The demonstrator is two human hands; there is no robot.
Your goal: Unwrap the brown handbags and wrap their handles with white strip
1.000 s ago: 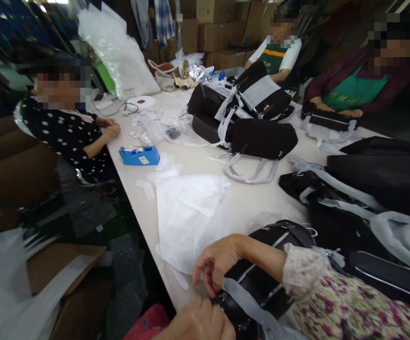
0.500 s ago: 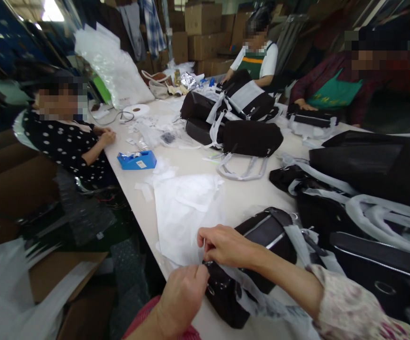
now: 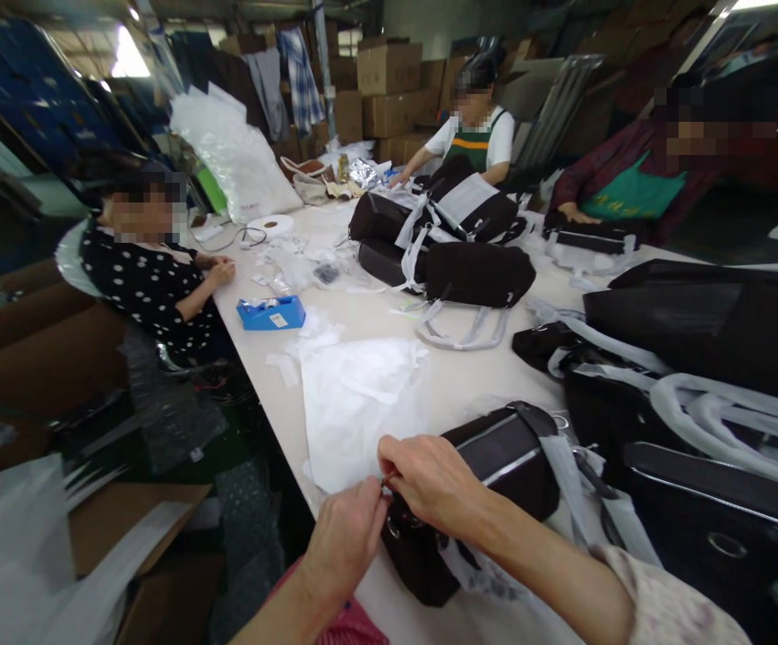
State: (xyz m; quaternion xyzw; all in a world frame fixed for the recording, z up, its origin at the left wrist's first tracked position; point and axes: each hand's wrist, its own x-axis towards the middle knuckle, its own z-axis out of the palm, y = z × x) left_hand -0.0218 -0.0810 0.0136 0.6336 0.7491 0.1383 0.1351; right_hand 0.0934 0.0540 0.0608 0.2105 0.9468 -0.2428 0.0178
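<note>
Close finger work over a dark bag (image 3: 422,569)

From where I stand, the left hand (image 3: 348,521) and right hand (image 3: 434,475) meet, both pinched narrow on a reddish bit (image 3: 387,481) too small to make out. The dark bag lies beneath them at the near edge of the counter (image 3: 462,376). A white sheet (image 3: 354,417) spreads just beyond, a blue tape dispenser (image 3: 272,315) farther off, and more bags (image 3: 479,271) sit heaped in the middle
</note>
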